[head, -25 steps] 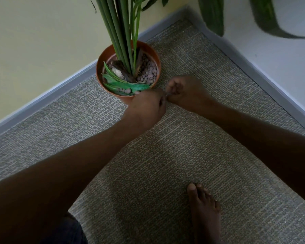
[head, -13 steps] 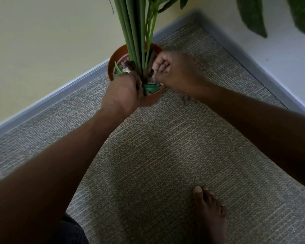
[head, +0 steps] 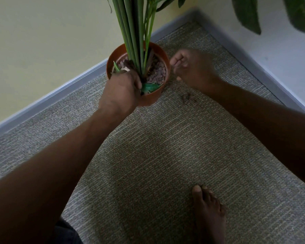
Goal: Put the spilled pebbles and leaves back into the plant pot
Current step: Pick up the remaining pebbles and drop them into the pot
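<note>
Our right hand (head: 192,69) has swung off terracotta pot (head: 149,100) to its right, fingers loosely curled, blurred, contents unclear. Left hand (head: 121,92) stays pressed into pot over leaves (head: 151,87), grip hidden. Pebbles (head: 158,73) inside; small dark crumbs (head: 187,97) remain on carpet (head: 148,164). Task nearly done.

Both forearms are bare, with no sleeves, watch or rings on the hands: left hand (head: 121,93), right hand (head: 194,69). One bare foot (head: 209,211) shows; dark trouser fabric (head: 67,233) covers the knee left of that foot.
</note>
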The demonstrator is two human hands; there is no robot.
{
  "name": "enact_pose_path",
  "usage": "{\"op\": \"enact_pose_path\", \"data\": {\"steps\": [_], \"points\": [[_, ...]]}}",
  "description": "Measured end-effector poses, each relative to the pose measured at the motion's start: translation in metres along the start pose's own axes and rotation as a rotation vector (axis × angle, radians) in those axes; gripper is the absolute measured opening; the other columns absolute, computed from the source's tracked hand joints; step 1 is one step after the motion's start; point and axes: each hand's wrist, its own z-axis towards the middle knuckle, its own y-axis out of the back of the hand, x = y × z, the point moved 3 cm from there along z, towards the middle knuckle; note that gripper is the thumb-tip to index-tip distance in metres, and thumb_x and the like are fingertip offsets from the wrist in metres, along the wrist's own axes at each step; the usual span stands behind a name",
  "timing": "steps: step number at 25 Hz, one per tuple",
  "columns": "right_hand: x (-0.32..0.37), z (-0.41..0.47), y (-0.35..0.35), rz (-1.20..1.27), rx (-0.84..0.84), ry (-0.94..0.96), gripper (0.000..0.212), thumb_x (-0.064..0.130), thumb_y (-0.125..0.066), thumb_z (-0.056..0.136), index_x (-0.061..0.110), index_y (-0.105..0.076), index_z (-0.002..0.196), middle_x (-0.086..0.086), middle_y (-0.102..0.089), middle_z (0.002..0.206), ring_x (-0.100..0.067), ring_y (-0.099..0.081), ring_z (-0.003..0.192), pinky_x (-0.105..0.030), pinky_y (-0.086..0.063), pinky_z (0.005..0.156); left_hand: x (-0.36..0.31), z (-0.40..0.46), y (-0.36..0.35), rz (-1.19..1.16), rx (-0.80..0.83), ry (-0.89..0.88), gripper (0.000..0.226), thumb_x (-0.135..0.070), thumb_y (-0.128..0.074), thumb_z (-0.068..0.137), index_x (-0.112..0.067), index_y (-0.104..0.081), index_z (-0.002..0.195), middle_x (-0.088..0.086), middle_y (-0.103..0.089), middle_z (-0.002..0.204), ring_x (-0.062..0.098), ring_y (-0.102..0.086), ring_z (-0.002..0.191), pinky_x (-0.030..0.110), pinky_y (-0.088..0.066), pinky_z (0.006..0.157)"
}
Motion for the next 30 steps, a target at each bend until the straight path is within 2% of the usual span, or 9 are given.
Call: {"op": "enact_pose_path", "data": {"steps": [5,7,9,11,14,17,22,27,30], "points": [[-0.055,0.000,0.018,-0.069,-0.044,-0.055,0.012,0.005,-0.061,0.079,0.010,-0.067,0.088,0.010,-0.060,0.073,0.009,-0.058,0.054,-0.009,-0.045,0.050,-0.037,-0.009,-0.031,-0.059,0.100,-0.191,0.010,-0.013,-0.058,0.082,-0.022,-0.062,0.085,-0.003,-0.061,0.088,0.015,-0.059,0.077,0.031,-0.052,0.068],[-0.081,0.001,0.019,-0.187,-0.014,-0.091,0.013,0.004,-0.063,0.077,0.007,-0.068,0.089,0.003,-0.061,0.080,0.004,-0.056,0.063,-0.015,-0.044,0.059,-0.047,-0.007,-0.058,-0.083,0.146,-0.225,0.012,-0.013,-0.057,0.083,-0.019,-0.064,0.090,0.001,-0.061,0.097,0.019,-0.060,0.084,0.037,-0.054,0.075],[-0.109,-0.003,0.020,-0.315,0.084,-0.188,0.020,0.004,-0.068,0.074,0.005,-0.066,0.095,-0.004,-0.063,0.091,-0.013,-0.059,0.082,-0.026,-0.048,0.072,-0.057,-0.002,-0.093,-0.011,0.249,-0.234,0.026,-0.010,-0.055,0.085,-0.015,-0.062,0.109,0.008,-0.056,0.120,0.027,-0.060,0.103,0.041,-0.053,0.086],[-0.132,-0.012,0.020,-0.450,0.218,-0.248,0.034,0.010,-0.074,0.072,0.004,-0.064,0.104,-0.014,-0.064,0.106,-0.027,-0.060,0.099,-0.032,-0.046,0.084,-0.065,0.008,-0.127,0.134,0.351,-0.219,0.045,-0.006,-0.050,0.088,-0.013,-0.049,0.133,0.013,-0.042,0.141,0.032,-0.049,0.124,0.042,-0.046,0.098],[-0.151,-0.022,0.001,-0.495,0.351,-0.242,0.052,0.023,-0.081,0.069,0.002,-0.061,0.112,-0.021,-0.062,0.115,-0.035,-0.057,0.108,-0.036,-0.043,0.090,-0.069,0.034,-0.160,0.237,0.309,-0.160,0.053,-0.001,-0.042,0.091,-0.011,-0.036,0.143,0.016,-0.032,0.148,0.037,-0.047,0.126,0.047,-0.044,0.096],[-0.163,-0.018,-0.016,-0.494,0.320,-0.182,0.064,0.042,-0.078,0.063,0.008,-0.061,0.115,-0.018,-0.061,0.115,-0.035,-0.055,0.109,-0.038,-0.045,0.094,-0.064,0.064,-0.180,0.257,0.307,-0.128,0.054,-0.005,-0.040,0.093,-0.010,-0.033,0.147,0.018,-0.026,0.154,0.042,-0.041,0.130,0.051,-0.042,0.102],[-0.159,-0.014,-0.031,-0.525,0.298,-0.174,0.075,0.055,-0.072,0.061,0.016,-0.056,0.124,-0.016,-0.055,0.123,-0.032,-0.050,0.113,-0.038,-0.041,0.097,-0.040,0.083,-0.209,0.296,0.521,-0.189,0.073,-0.023,-0.046,0.096,-0.014,-0.007,0.157,0.018,-0.004,0.163,0.043,-0.007,0.149,0.056,-0.016,0.119],[-0.146,-0.024,-0.043,-0.558,0.268,-0.087,0.044,0.046,-0.063,0.077,0.021,-0.062,0.114,-0.008,-0.061,0.116,-0.033,-0.048,0.114,-0.042,-0.037,0.097,-0.040,0.070,-0.214,0.114,0.454,-0.256,0.056,-0.013,-0.041,0.099,-0.014,-0.030,0.153,0.010,-0.024,0.161,0.031,-0.018,0.149,0.045,-0.024,0.119],[-0.144,-0.040,-0.044,-0.488,0.211,-0.108,0.036,0.033,-0.064,0.084,0.024,-0.063,0.119,-0.010,-0.055,0.121,-0.035,-0.046,0.114,-0.041,-0.041,0.096,-0.046,0.054,-0.207,0.093,0.339,-0.234,0.041,-0.012,-0.039,0.099,-0.014,-0.052,0.138,0.009,-0.045,0.145,0.029,-0.041,0.134,0.047,-0.042,0.106]]}}
